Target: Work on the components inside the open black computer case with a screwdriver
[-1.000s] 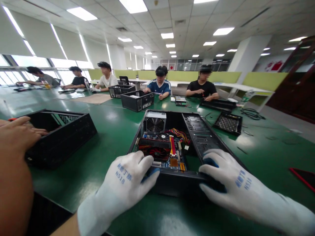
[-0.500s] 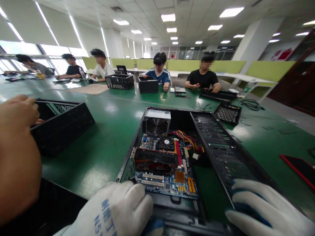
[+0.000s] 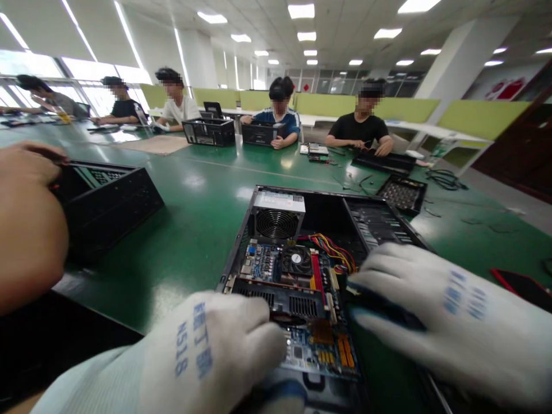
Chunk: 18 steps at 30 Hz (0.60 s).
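Observation:
An open black computer case point(image 3: 228, 261) lies on the green table before me, with its motherboard point(image 3: 297, 352) facing up. My left hand point(image 3: 224, 345), in a white glove with blue print, is curled over the near left part of the case; its fingertips are hidden. Over the right side reaches my gloved right hand point(image 3: 414, 305), thumb and fingers apart. Its fingertips are next to the coloured power cables point(image 3: 334, 250). A power supply point(image 3: 278, 215) sits at the far left inside, a round cooling fan point(image 3: 296, 261) nearer, then a black graphics card point(image 3: 297, 305).
At left, another person's arm point(image 3: 32, 224) reaches to a second black case point(image 3: 114, 210). Several people sit across the green table point(image 3: 194, 201) with cases and parts. A black tray of small parts point(image 3: 401, 192) and coiled cables point(image 3: 446, 179) lie far right; a red-edged object point(image 3: 517, 287) lies nearer.
My right hand has moved left and inward, from the right edge of the case to beside the cables. My left hand has shifted slightly right and up over the case.

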Tool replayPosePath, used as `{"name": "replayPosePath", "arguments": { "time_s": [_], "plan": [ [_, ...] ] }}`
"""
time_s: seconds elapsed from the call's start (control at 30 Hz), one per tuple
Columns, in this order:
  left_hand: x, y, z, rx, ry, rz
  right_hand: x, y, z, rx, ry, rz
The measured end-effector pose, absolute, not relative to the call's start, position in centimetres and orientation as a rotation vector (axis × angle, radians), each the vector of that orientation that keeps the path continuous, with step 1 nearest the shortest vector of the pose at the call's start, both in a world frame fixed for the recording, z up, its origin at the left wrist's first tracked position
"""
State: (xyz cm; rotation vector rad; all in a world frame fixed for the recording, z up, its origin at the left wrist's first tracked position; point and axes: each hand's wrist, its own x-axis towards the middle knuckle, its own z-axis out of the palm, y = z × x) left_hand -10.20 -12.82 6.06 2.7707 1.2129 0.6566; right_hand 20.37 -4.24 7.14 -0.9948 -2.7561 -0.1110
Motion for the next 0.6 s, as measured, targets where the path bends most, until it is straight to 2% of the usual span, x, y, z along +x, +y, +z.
{"name": "replayPosePath", "arguments": {
  "time_s": [0.1, 0.23, 0.4, 0.6],
  "plan": [
    [-9.6, -10.4, 8.3, 2.669, 1.410, 0.614, 16.4, 0.9, 8.4, -1.070, -3.008, -0.217],
    [-8.9, -7.5, 8.3, 2.618, 1.582, 0.606, 12.5, 5.0, 6.2, -1.186, -3.258, -0.186],
    [-8.4, -5.1, 7.7, 2.607, 1.640, 0.560, 9.7, 6.0, 3.9, -1.205, -3.337, -0.143],
    [-8.1, -2.9, 7.2, 2.613, 1.640, 0.457, 10.1, 5.5, 5.6, -1.250, -3.240, -0.163]
  ]
}}
